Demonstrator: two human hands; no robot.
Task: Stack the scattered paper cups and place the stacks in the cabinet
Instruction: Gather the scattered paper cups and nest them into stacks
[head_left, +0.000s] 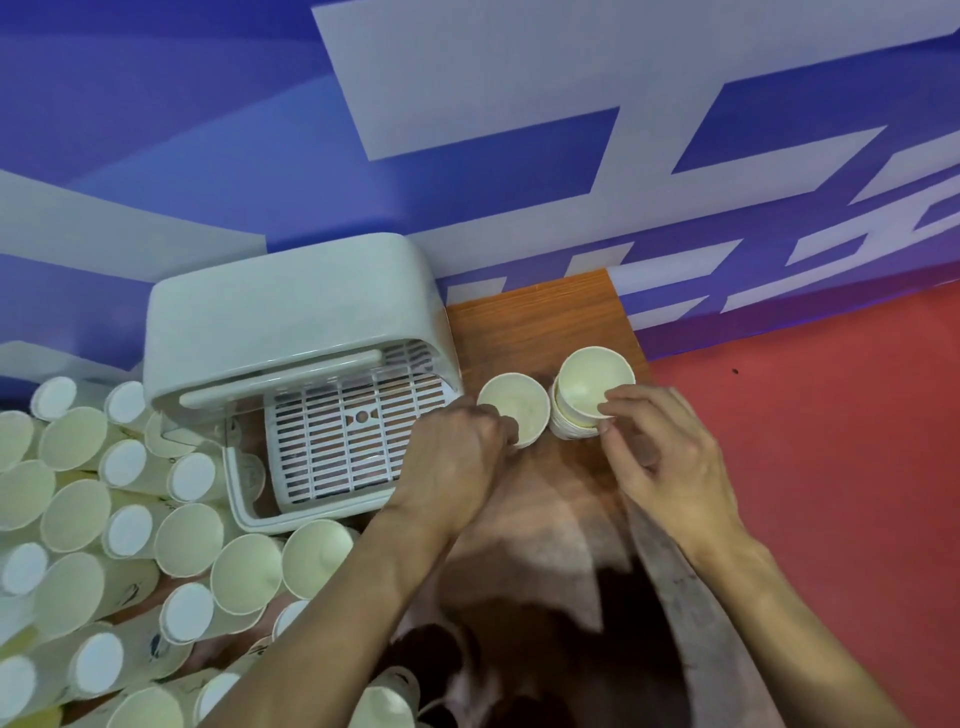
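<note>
Over table (530, 312), hands (457, 457) (670, 457) curled, pinching cup (511, 402), stack (592, 379)

Exhibition-style booth: a blue-and-white printed backdrop (467, 104) is covering the wall, red flooring (831, 467) is stretching alongside, and a wooden table (530, 312) is carrying a white countertop cabinet (291, 306).

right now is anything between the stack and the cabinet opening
Yes. The left hand and the cup it grips sit between the stack, held by the right hand, and the cabinet. The cabinet's front is open, with a white rack inside.
</note>
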